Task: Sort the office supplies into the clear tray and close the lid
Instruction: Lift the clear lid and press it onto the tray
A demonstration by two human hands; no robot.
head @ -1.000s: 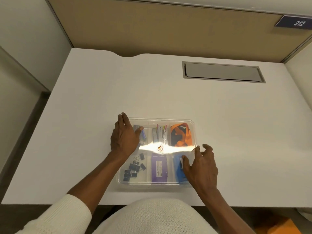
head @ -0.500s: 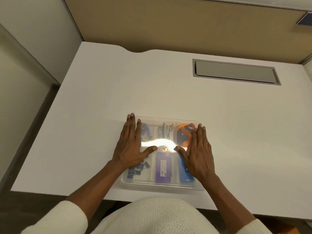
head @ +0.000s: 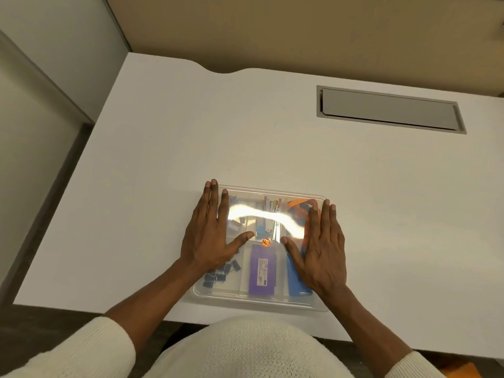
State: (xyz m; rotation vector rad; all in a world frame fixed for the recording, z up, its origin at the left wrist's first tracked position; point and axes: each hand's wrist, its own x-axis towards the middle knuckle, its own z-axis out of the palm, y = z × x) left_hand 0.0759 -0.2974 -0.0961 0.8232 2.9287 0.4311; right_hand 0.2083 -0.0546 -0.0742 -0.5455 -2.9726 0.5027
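Observation:
A clear tray with its clear lid on top sits near the desk's front edge. Through the lid I see dark binder clips at front left, a purple box in the front middle, a blue item at front right, coloured pens at the back middle and an orange item at back right. My left hand lies flat on the lid's left side, fingers spread. On the lid's right side my right hand lies flat too. Neither hand holds anything.
The white desk has a grey cable hatch set into it at the back right. A tan partition stands behind the desk. The desk's left edge drops to a dark floor strip.
Both hands have gone from hovering with curled fingers to lying flat on the lid, then slid outward toward its left and right edges. The view has shifted.

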